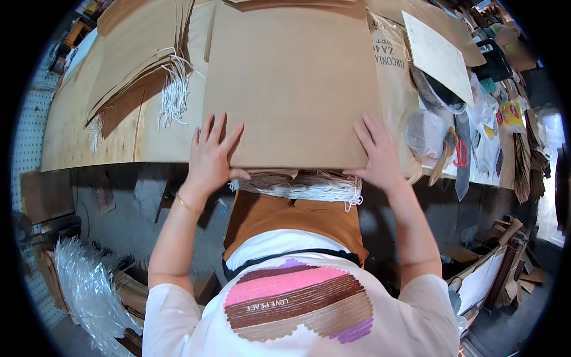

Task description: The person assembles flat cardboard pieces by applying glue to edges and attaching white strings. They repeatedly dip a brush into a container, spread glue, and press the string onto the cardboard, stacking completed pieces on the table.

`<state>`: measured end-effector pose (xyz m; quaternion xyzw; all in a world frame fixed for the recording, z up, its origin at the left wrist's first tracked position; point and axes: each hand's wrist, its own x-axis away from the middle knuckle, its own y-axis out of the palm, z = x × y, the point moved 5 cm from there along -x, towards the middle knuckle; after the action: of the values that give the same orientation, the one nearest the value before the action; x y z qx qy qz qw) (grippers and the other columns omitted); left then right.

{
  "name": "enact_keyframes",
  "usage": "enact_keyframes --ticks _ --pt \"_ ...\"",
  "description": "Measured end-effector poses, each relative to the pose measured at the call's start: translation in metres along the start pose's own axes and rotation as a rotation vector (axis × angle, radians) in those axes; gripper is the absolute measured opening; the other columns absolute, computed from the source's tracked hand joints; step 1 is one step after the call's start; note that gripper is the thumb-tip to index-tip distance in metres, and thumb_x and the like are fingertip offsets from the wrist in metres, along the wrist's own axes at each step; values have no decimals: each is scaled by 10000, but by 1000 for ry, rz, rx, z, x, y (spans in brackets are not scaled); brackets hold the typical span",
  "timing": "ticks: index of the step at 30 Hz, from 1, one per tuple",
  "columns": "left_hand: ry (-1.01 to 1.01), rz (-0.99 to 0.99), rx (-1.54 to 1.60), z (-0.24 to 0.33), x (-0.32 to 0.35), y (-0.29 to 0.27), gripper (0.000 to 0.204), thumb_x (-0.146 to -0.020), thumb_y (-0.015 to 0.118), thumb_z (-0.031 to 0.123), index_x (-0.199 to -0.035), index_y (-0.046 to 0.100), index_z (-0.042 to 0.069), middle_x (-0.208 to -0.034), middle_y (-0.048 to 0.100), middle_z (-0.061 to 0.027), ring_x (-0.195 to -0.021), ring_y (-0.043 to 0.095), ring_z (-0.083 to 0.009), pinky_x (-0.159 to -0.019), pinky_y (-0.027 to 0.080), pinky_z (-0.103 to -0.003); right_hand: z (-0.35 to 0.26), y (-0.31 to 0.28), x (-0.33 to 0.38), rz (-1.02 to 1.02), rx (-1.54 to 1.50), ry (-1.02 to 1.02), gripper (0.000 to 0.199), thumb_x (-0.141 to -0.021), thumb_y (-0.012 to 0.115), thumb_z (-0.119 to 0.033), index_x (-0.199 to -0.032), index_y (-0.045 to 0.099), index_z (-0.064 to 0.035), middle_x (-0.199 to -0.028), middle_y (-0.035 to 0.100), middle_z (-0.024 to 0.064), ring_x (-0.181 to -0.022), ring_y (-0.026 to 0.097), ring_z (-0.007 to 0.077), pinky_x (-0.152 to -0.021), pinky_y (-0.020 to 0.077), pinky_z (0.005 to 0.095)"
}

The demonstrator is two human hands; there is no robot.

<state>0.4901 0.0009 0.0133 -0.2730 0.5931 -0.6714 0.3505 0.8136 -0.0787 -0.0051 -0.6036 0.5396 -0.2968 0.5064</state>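
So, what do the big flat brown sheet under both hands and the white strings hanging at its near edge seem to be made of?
The flat brown sheet looks like kraft paper, perhaps a flattened paper bag: matte, even tan, with thin crisp edges. The white strings look like twisted paper or cotton cord, probably bag handles; which fibre is unclear. Left hand and right hand press flat on the sheet.

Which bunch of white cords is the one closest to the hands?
The white cord bunch at the table's near edge, between both hands; the other bunch hangs further back on the left.

Worktable (pixel 77 131): brown paper sheets (pixel 291 83), white cord bundle (pixel 173 89).
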Motion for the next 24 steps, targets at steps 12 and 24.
enact_keyframes --ticks 12,24 --pt "292 -46 260 84 54 71 168 -691 692 71 -850 638 57 -817 605 -104 -696 579 -285 -615 453 -408 81 -107 86 -27 486 370 512 -719 611 -26 -1222 578 -117 -873 525 79 -803 560 255 -658 491 365" --pt "135 -230 131 83 44 161 233 -751 584 124 -946 661 22 -1162 600 -172 -1066 562 -357 -868 485 -448 152 -93 124 323 377 43 292 -736 717 -113 -980 565 -62 -936 525 105 -860 539 299 -743 466 399"
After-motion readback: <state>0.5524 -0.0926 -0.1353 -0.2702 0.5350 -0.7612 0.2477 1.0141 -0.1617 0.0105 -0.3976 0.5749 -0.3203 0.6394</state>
